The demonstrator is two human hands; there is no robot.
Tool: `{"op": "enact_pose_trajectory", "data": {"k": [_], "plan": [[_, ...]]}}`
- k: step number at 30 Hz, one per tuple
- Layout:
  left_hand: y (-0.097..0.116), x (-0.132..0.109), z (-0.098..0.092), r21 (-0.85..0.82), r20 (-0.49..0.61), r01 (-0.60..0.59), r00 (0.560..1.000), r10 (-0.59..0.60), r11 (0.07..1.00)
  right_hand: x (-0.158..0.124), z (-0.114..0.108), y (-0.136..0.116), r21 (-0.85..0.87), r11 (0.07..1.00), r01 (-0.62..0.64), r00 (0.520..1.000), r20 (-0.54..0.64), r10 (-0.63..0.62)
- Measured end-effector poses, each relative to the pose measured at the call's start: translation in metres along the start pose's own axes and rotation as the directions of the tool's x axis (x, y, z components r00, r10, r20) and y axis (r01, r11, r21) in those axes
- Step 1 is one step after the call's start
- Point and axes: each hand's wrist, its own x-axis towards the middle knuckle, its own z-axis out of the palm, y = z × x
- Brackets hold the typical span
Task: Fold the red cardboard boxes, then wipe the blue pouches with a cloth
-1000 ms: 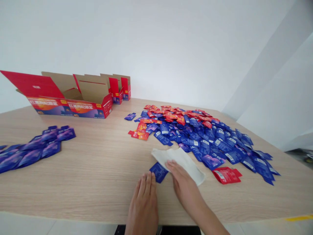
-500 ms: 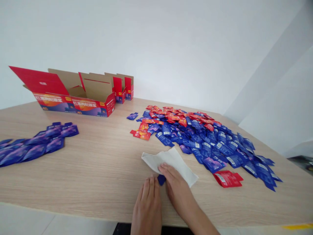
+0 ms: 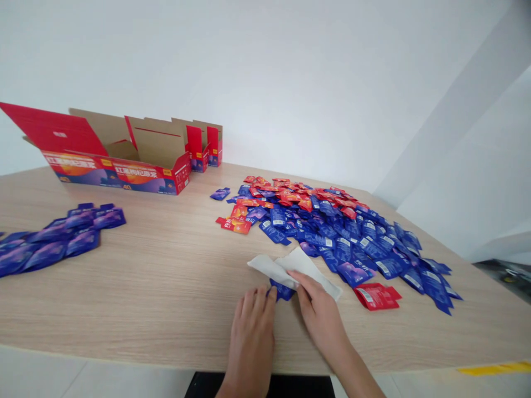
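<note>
A blue pouch lies on the table just in front of me, partly covered by a white cloth. My right hand pinches the near edge of the cloth over the pouch, and the cloth is folded up there. My left hand lies palm down with its fingers flat, its fingertips touching the pouch's left edge. Whether the left hand grips any of the pouch is hard to see. To the right of the cloth is a red pouch.
A large pile of blue and red pouches spreads across the right side of the table. Overlapping blue pouches lie in rows at the left. Open red cartons stand at the back left near the wall.
My right hand has shifted slightly right, folding the cloth's near edge up. More of the blue pouch shows now. The view has turned slightly.
</note>
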Motion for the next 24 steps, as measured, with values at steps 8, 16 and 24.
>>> {"op": "enact_pose_trajectory", "data": {"k": [8, 16, 24], "plan": [[0.002, -0.008, 0.013, 0.065, -0.002, -0.135, 0.991, 0.136, 0.989, -0.005, 0.000, 0.000, 0.007, 1.000, 0.014, 1.000, 0.019, -0.014], [0.003, -0.008, 0.020, 0.150, -0.060, -0.200, 0.976, 0.211, 0.968, 0.000, 0.012, -0.012, -0.024, 0.966, 0.256, 0.954, 0.166, -0.248], [0.000, -0.005, 0.017, 0.208, 0.003, -0.259, 0.964, 0.264, 0.943, 0.011, -0.012, 0.036, -0.171, 0.984, 0.046, 0.997, -0.046, -0.054]]}}
